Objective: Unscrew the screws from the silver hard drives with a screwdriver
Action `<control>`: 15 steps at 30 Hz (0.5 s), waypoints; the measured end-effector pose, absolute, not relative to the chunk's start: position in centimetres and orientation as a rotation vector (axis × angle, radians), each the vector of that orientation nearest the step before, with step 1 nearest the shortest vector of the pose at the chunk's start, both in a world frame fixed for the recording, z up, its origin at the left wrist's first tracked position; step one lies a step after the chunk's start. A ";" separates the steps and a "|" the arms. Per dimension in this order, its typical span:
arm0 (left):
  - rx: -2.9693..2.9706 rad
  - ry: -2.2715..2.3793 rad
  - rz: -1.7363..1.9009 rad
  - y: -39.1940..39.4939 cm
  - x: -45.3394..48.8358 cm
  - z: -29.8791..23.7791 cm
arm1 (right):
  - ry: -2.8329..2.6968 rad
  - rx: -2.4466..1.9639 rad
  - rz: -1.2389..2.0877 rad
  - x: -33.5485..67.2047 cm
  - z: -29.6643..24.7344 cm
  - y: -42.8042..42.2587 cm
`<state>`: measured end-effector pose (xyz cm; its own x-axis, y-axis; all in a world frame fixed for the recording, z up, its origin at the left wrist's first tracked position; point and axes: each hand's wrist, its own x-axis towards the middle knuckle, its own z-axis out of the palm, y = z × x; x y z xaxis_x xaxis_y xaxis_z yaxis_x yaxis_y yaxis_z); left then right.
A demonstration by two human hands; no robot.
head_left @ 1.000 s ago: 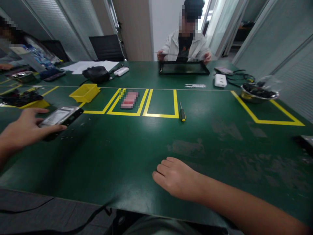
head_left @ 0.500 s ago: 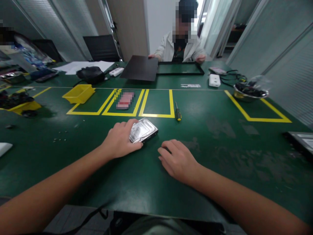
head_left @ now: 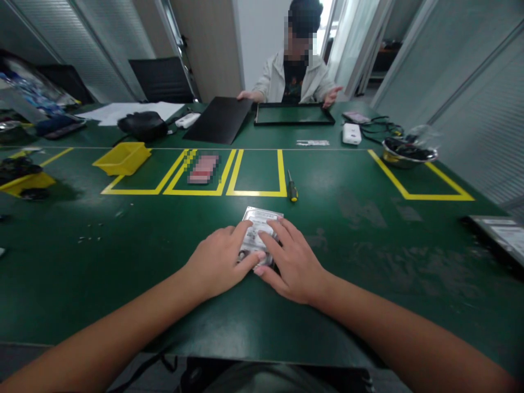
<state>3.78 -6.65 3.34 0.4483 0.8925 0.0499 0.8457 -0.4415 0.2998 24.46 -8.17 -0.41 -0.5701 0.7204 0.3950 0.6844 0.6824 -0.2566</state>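
both left hand (head_left: 216, 259) and right hand (head_left: 299, 265) hold the silver drive (head_left: 262, 216) between them.

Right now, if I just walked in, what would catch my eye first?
Probably the silvery hard drive between the left hand and right hand, near the picture's middle. Yellow tape outlines stand out on the green table beyond it. Across the table, a person holds a large dark panel.

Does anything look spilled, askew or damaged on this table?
Tiny loose bits, possibly screws, lie scattered on the tabletop left of the left hand, outside any container. Dull patches, right of the screwdriver, look worn. The hard drive shows no obvious damage, though fingers partly cover it.
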 end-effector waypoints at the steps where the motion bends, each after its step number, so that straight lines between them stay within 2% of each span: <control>1: 2.422 1.443 0.321 -6.9 3.7 3.6 | -2.452 -1.070 0.114 24.4 -0.5 -8.2; 9: 2.036 1.260 0.404 -5.3 -0.3 3.6 | -2.649 -1.120 0.180 24.1 -1.0 -8.9; 15: 2.271 1.890 0.172 -3.2 -7.8 3.6 | -2.680 -1.103 0.207 24.1 -1.0 -8.7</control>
